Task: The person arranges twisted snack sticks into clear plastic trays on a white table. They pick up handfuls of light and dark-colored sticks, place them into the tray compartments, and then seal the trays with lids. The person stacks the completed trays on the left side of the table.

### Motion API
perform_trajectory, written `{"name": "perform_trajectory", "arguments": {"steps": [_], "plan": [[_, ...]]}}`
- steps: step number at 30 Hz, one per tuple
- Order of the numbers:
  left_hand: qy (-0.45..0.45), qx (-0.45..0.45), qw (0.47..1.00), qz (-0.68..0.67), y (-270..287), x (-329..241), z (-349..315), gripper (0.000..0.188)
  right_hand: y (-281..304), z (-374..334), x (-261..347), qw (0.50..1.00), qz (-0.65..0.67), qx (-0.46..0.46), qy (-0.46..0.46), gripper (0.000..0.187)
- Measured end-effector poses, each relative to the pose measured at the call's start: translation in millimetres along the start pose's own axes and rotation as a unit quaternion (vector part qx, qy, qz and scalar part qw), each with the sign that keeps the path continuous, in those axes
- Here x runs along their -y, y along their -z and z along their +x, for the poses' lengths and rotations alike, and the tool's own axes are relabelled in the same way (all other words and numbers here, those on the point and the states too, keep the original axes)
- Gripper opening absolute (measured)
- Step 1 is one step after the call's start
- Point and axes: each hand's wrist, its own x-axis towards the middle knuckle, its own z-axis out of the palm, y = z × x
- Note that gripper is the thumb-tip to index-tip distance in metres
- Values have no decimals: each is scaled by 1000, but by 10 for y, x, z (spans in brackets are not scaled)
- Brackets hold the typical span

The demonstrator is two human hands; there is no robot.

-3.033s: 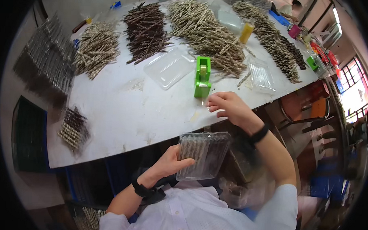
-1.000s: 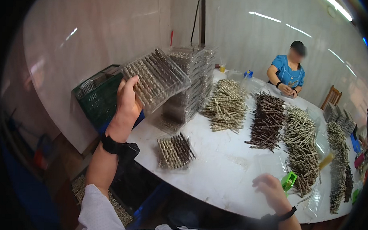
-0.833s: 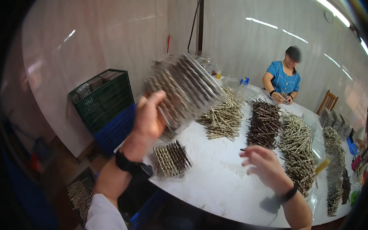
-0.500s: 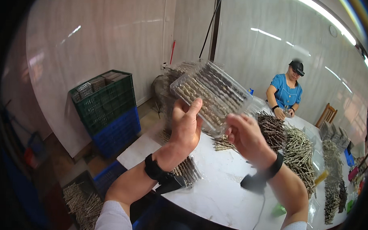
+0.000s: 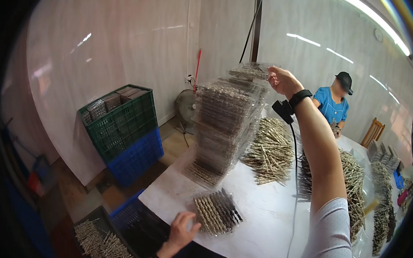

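At the top of a tall stack of clear plastic boxes [image 5: 224, 129], my right hand [image 5: 283, 80] grips the edge of a clear plastic box [image 5: 248, 71] of thin twisted sticks. This box lies on or just above the stack; I cannot tell which. My left hand [image 5: 183, 231] is low at the table's near edge, fingers apart and slightly curled, holding nothing. Just right of it, a clear pack of pale and dark twisted sticks [image 5: 217, 211] rests on the table.
Loose stick piles [image 5: 270, 151] lie right of the stack on the white table [image 5: 257, 226]. A black cable [image 5: 296, 177] hangs from my right wrist. Green [image 5: 120, 121] and blue [image 5: 137, 149] crates stand left. Across the table, a person in blue [image 5: 331, 104] works.
Both hands held the box in front of me. The right hand has carried it up to the stack's top; the left hand has let go and dropped beside the pack on the table.
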Motion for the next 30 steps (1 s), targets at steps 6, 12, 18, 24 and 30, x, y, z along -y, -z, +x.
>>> {"name": "perform_trajectory", "arguments": {"steps": [6,12,18,24,30], "plan": [[-29,-60,998,16,-220,75,-137,47,-10,128,-211,990,-98,-100,32,12],[-46,-4,998,30,-205,115,-123,66,185,106,-55,925,-312,-187,110,22],[-54,54,997,10,-110,218,-194,80,-220,-1503,-421,786,-547,58,282,17],[-70,103,992,5,-152,140,-69,89,262,-3150,-1773,756,-601,256,39,23],[-112,95,988,36,-97,157,-118,88,810,-4067,-1756,708,-687,159,-47,24]]}}
